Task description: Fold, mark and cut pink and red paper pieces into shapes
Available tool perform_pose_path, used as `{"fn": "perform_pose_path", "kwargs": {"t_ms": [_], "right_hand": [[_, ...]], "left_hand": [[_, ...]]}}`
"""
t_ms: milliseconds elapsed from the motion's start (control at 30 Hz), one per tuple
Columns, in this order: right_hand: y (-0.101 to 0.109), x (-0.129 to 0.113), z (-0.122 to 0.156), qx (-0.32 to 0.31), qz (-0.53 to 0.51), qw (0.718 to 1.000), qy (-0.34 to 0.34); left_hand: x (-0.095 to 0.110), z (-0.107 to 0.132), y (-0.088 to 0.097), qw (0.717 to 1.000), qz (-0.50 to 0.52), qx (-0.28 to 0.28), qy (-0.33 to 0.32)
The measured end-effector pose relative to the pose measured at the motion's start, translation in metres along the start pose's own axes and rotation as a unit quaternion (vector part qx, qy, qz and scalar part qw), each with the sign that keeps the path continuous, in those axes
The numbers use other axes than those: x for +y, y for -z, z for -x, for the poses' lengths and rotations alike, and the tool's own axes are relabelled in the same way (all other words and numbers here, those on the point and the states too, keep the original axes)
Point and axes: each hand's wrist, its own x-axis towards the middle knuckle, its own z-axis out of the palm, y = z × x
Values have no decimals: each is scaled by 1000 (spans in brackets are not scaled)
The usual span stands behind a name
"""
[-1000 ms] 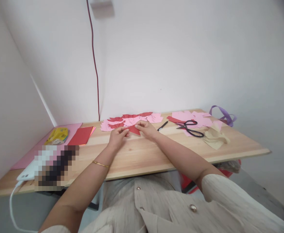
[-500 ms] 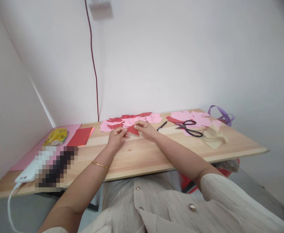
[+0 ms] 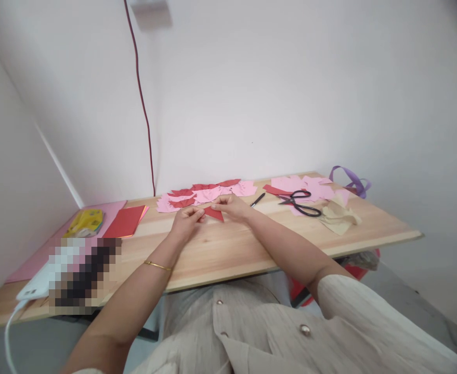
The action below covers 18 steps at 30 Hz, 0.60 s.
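Observation:
A small folded piece of red paper (image 3: pixel 214 213) is held between my two hands above the middle of the table. My left hand (image 3: pixel 187 221) pinches its left end between thumb and fingers. At its upper right edge, my right hand (image 3: pixel 231 206) grips it with thumb and fingertips. Part of the paper is hidden by the fingers. Just behind my hands lie several cut pink paper pieces (image 3: pixel 208 196) and red paper pieces (image 3: pixel 182 202) with jagged edges. A black pen (image 3: pixel 258 199) rests to the right of my right hand.
Black-handled scissors (image 3: pixel 300 202) lie at the right, near pink scraps (image 3: pixel 317 188), a red strip (image 3: pixel 277 190), crumpled beige paper (image 3: pixel 339 215) and a purple ribbon (image 3: pixel 353 179). At left are red sheets (image 3: pixel 125 222), a yellow packet (image 3: pixel 86 222) and a white device with a cable (image 3: pixel 35 288).
The view has shifted slightly, so the table things appear a little farther left. The red paper's visible shape has become slightly flatter between my fingers. Both hands keep hold of it.

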Motion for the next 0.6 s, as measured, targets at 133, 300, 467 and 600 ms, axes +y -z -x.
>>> {"fn": "perform_pose_path", "kwargs": {"t_ms": [133,300,467,600], "right_hand": [[4,5,-3,18,12,1000,-6],[5,14,-5,32,-27,999,-7],[6,17,-7,29,-20,999,-3],[4,14,-6,-1,-18,1000,-8]], "left_hand": [[-1,-1,1,999,30,5,23],[-2,-2,1,995,74,9,62],[-3,-2,0,991,95,17,91],[-6,-3,2,990,100,37,93]]}}
